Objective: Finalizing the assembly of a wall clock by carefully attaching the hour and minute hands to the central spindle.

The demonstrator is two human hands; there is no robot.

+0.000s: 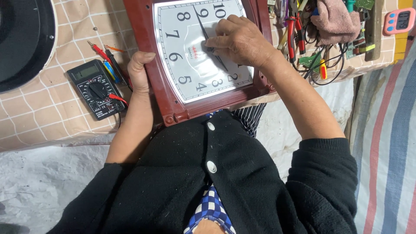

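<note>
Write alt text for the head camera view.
A person's right hand presses fingertips on the hands of a square wall clock with a dark red frame, while the left hand grips its edge. A black multimeter lies beside it on a checked cloth.

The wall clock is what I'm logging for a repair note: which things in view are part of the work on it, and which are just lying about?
In use:
- wall clock, red-brown frame
- right hand, fingers on the clock hands
- left hand, gripping the frame's edge

Lying about:
- multimeter with probes
- pliers
- pink cloth
- pink timer
- black round object
</note>
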